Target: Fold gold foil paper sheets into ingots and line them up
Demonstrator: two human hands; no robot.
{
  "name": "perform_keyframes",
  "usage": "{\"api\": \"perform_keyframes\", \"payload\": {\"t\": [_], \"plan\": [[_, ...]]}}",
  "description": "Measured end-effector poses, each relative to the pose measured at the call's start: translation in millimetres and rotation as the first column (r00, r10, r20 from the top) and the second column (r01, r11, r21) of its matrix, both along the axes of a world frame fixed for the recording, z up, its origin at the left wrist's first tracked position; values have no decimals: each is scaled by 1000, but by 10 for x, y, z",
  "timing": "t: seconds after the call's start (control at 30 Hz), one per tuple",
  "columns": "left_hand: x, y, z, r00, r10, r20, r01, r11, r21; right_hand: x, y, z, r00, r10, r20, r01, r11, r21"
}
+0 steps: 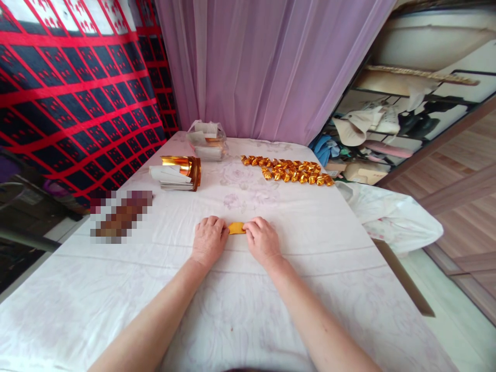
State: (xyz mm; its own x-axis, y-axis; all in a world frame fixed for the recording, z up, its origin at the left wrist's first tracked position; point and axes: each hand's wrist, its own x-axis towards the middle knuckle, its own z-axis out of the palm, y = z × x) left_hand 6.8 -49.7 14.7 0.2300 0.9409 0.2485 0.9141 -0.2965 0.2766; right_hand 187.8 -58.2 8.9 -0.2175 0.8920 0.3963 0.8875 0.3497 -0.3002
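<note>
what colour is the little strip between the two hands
The little strip is a plain yellow-orange; the head view, the only one, shows it.

Purple curtain [248, 67] hangs in folds at the far end of the worktop [77, 299], which is covered w/ a wht cloth [240, 299], faint purple floral print. L side: red/navy checked fabric [77, 93] hanging. R side: crammed blk-framed shelf unit [475, 75], brn wood-grain panels [457, 165] nearby. Floor [445, 299] lower R pale & smooth. Light soft, fairly even thru/out rm.
</note>
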Motion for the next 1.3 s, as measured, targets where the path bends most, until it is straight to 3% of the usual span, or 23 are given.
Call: {"api": "perform_keyframes", "payload": {"t": [0.27, 0.63, 0.9, 1.3], "plan": [[3, -6, 1, 1000, 2, -20, -2, 1000, 13, -253, 107, -5, 1000, -25, -18, 23, 993, -112], [-10, -19, 5, 999, -26, -40, 28, 999, 42, 62, 81, -79, 998, -54, -10, 53, 993, -109], [62, -135, 107, 951, -289, -111, 298, 952, 65, 106, 61, -106, 998, -59, -4, 58, 996, -71], [-295, -212, -15, 946, -296, -133, 304, 951, 47, 154, 52, -107, 999, -27, -36, 24, 996, -91]]}}
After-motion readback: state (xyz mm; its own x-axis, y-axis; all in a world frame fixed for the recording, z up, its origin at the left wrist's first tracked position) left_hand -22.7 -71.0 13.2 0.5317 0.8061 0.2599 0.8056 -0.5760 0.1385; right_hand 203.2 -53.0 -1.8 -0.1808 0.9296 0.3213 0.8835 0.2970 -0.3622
